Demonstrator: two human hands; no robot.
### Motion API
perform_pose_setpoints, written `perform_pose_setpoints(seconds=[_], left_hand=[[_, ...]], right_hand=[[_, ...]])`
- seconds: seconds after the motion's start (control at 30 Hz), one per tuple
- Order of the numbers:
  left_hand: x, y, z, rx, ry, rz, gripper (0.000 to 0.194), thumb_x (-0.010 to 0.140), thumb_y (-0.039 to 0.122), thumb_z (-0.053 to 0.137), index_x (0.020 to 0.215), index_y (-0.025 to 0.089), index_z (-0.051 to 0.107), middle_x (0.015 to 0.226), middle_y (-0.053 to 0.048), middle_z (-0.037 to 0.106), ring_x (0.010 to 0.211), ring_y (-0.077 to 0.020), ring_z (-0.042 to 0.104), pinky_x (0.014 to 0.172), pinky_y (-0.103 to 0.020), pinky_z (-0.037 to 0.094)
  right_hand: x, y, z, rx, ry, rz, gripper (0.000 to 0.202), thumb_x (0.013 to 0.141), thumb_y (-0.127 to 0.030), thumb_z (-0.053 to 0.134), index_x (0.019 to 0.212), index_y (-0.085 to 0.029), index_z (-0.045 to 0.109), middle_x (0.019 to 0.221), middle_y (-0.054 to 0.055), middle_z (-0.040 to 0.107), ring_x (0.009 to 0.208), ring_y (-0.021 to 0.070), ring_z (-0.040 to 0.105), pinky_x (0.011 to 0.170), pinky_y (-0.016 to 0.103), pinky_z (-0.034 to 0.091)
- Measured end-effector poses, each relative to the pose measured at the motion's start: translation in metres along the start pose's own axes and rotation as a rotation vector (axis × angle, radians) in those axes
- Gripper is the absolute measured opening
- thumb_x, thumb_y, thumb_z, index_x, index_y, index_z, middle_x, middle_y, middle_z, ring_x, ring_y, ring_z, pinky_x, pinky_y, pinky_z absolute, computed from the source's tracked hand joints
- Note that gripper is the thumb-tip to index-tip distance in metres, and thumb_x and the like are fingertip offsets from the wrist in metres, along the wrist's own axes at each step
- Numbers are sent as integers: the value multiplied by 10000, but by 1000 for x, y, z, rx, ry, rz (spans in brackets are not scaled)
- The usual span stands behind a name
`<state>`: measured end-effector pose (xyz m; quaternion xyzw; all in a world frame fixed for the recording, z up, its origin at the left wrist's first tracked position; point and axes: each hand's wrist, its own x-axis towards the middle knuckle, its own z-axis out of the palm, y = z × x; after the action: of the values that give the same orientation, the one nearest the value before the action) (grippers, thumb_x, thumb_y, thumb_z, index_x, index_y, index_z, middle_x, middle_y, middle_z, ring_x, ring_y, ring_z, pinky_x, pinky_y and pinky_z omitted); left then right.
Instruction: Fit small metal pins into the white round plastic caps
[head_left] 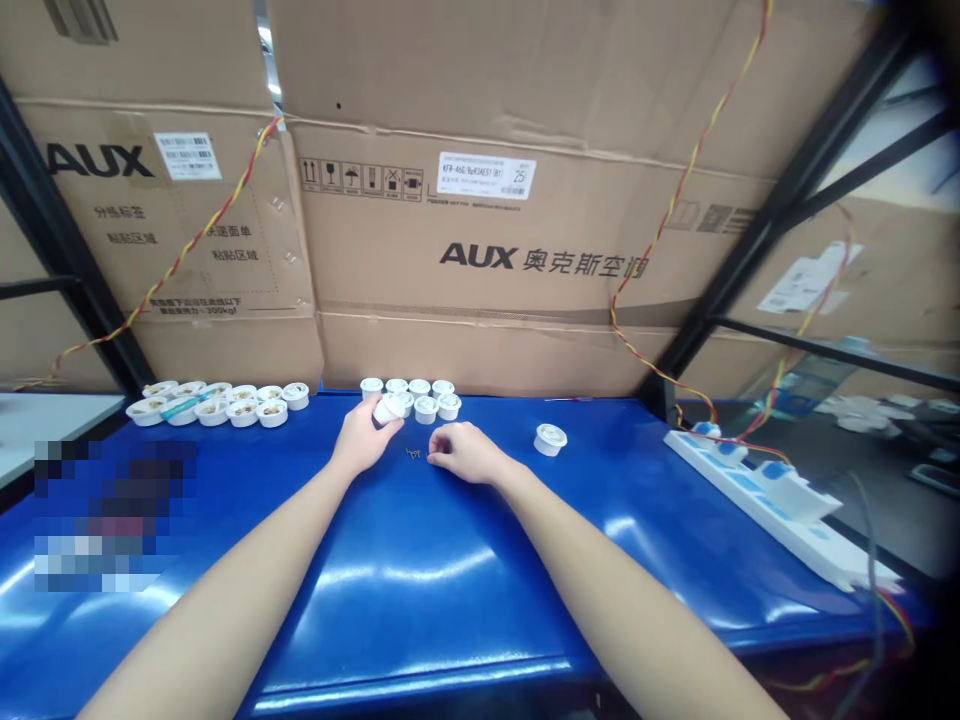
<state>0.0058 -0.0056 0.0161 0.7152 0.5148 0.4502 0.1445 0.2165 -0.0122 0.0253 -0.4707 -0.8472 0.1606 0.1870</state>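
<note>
My left hand (360, 435) is closed around a small white round tub (388, 409), held tilted just above the blue table. Close by on the tabletop lies a little pile of small dark screws (413, 453). To the right of that pile, my right hand (466, 452) rests low with thumb and fingertips pinched together. Whatever is between those fingertips is too small to make out. Behind the hands stand two short rows of similar white tubs (426, 408), partly hidden by the held one.
A group of white tubs with small contents (242, 411) sits at the back left, a turquoise pen-like object (184, 405) across them. One lidded tub (550, 438) stands alone at right. A white power strip (780, 510) lines the right edge. Cardboard (480, 340) walls the back.
</note>
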Motion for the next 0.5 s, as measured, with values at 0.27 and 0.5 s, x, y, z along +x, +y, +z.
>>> perform_pose_setpoints(seconds=[0.27, 0.5], left_hand=[[0, 0, 1, 7, -8, -17, 290, 774, 328, 646, 1037, 211, 608, 1029, -48, 702, 931, -234, 645, 806, -319, 470], [0, 1, 0, 5, -20, -5, 268, 774, 338, 637, 1010, 214, 614, 995, -41, 707, 896, -231, 650, 787, -314, 470]], right_hand=[[3, 6, 2, 155, -5, -22, 63, 778, -252, 640, 759, -195, 660, 763, -8, 689, 701, 130, 609, 650, 233, 413], [4, 10, 2, 358, -4, 3, 89, 781, -272, 627, 751, -189, 642, 743, -12, 685, 716, 140, 627, 690, 247, 447]])
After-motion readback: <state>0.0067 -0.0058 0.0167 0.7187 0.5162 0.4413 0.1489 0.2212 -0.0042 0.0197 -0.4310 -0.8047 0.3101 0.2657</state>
